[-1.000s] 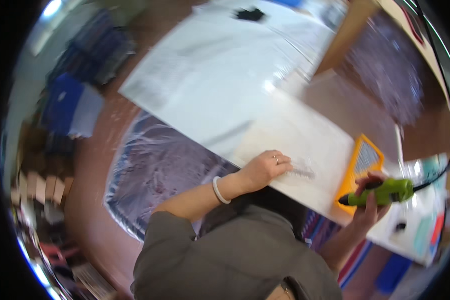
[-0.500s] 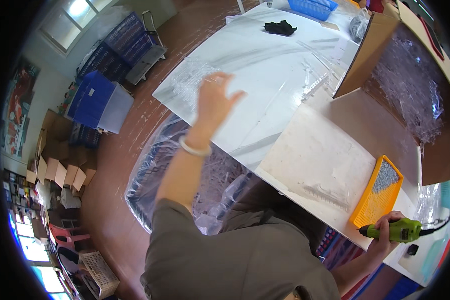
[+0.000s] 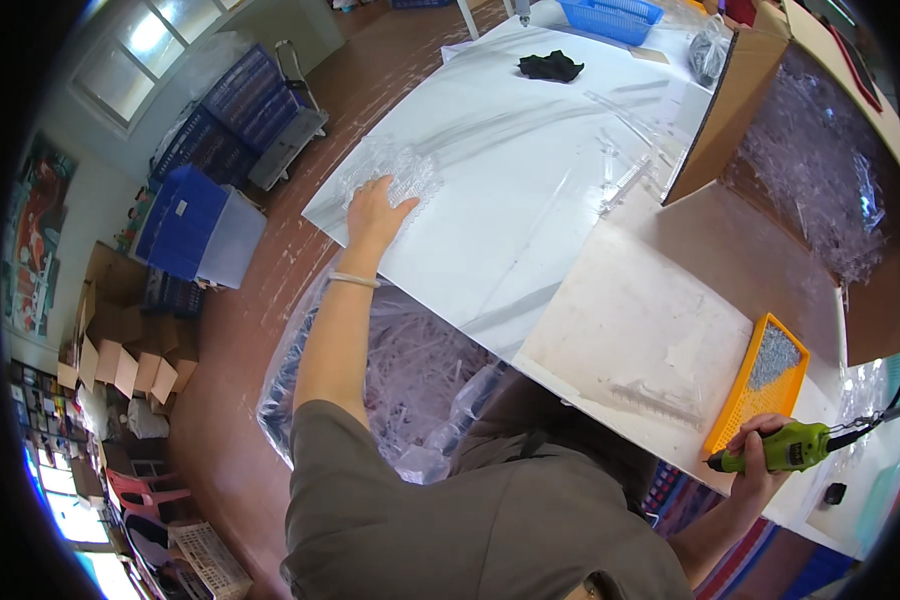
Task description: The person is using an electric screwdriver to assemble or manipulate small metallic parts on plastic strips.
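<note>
My left hand reaches over the left corner of the white marbled tabletop, thumb spread away from the fingers. Its fingertips are at the near edge of a spread of clear plastic pieces; whether they touch cannot be made out. In my right hand is a green electric screwdriver with a black tip and cord, held low at the right. Close by lies a yellow tray with small grey screw-like parts. A clear comb-like strip rests on the pale board.
An open cardboard box full of clear plastic parts stands at the right. More clear strips and a black cloth lie on the table. Below the table's left edge sits a plastic-lined crate of clear pieces. A blue basket is at the back.
My left hand has moved left and down to the edge of the clear pieces. The screwdriver stays in my right hand, shifted slightly left as the view moves a little.
</note>
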A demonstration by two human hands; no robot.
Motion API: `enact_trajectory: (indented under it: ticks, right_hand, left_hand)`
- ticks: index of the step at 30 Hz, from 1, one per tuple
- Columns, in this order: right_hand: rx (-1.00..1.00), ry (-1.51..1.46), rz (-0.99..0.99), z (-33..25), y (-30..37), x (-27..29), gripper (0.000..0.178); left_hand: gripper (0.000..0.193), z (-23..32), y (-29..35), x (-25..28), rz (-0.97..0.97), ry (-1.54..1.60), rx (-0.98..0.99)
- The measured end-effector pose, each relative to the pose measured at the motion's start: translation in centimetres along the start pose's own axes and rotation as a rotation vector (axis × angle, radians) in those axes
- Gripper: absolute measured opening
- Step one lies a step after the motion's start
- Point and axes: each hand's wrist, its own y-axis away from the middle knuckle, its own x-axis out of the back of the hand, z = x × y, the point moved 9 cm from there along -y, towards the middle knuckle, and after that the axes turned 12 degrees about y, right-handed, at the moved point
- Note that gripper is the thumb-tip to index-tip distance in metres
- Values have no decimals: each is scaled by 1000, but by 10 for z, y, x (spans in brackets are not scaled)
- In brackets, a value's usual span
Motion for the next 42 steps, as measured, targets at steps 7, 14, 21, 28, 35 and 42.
enact_trajectory:
  ticks: [7, 14, 21, 28, 35, 42]
  right_hand:
    - [-24, -46, -6, 4, -4, -7, 25]
    - [-27, -25, -14, 2, -4, -14, 26]
    - [-192, 148, 115, 13, 9, 17, 30]
    - [10, -18, 157, 11, -10, 6, 33]
    - [53, 196, 478, -8, -3, 49, 19]
    - [20, 93, 516, 17, -9, 84, 8]
  left_hand:
    - [52, -27, -2, -21, -21, 283, 136]
    - [52, -32, 5, -8, 66, 412, 103]
    - [49, 30, 7, -25, 66, 494, -12]
    - [46, 214, 89, -46, -355, 778, -179]
    - [48, 347, 171, -128, -779, 1030, -418]
    - [44, 368, 179, -113, -688, 916, -619]
